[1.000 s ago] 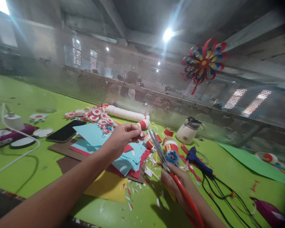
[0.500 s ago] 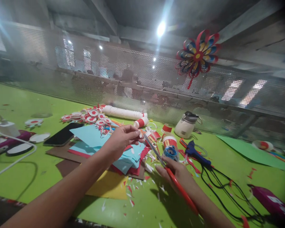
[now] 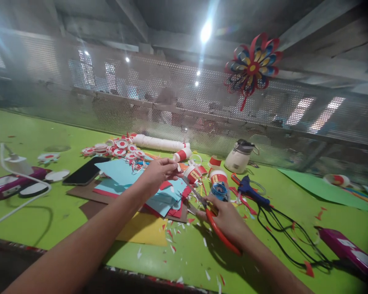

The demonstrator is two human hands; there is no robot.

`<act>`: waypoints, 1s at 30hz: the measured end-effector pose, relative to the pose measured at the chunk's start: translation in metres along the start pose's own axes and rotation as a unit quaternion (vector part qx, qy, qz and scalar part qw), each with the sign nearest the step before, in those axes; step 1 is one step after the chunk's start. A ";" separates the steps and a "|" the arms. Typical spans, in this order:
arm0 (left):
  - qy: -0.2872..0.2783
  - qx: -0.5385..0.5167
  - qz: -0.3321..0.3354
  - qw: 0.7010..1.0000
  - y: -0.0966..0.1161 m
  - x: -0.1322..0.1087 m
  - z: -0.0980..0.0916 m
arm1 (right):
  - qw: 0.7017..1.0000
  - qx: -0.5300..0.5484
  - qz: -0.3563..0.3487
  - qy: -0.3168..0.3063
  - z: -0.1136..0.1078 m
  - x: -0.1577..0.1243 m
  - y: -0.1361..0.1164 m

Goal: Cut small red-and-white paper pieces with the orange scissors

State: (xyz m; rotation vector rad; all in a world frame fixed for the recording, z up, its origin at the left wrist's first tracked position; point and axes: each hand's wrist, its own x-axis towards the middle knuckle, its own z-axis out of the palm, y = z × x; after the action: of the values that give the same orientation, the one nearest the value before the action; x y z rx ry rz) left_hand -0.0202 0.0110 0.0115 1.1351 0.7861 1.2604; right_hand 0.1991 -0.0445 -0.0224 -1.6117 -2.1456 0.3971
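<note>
My left hand [image 3: 162,175] is pinched over the table on a small white paper piece [image 3: 179,168], which pokes out past the fingertips. In my right hand [image 3: 228,216] are red-handled scissors [image 3: 222,237]. Their blades are spread apart and point toward the left hand, a little away from the white piece. Under the left hand lie light blue paper sheets [image 3: 119,173] on red and brown ones. Behind the scissors stands a red and white paper cup [image 3: 218,177] with something shiny blue at it.
Paper scraps [image 3: 173,247] litter the green table [image 3: 104,255]. A blue glue gun [image 3: 253,192] with black cable lies right, near a white bottle [image 3: 239,157]. Left are a phone [image 3: 86,171] and a pile of red-white discs [image 3: 121,149]. A mesh screen [image 3: 159,94] stands behind.
The scissors' blades have spread wider, and the right hand has drawn slightly back from the left. The left hand keeps its pinch on the white piece. The view has shifted a little.
</note>
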 end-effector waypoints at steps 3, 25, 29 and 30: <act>0.016 0.015 0.001 1.000 -0.001 0.004 -0.004 | 1.000 -0.019 -0.002 0.005 0.001 -0.002 -0.001; 0.035 0.419 -0.077 0.904 -0.039 0.032 -0.029 | 0.995 0.055 0.010 0.082 -0.004 0.007 0.016; 0.045 0.463 -0.096 0.880 -0.049 0.036 -0.029 | 0.995 0.069 0.006 0.078 -0.003 0.007 0.017; 0.047 0.475 -0.101 0.873 -0.051 0.036 -0.029 | 0.994 0.072 0.006 0.077 -0.003 0.007 0.017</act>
State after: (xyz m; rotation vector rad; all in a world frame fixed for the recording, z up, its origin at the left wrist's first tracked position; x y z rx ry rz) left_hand -0.0249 0.0558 -0.0404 1.7005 1.6521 0.7242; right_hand 0.2133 -0.0331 -0.0265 -1.5236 -1.9488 0.4062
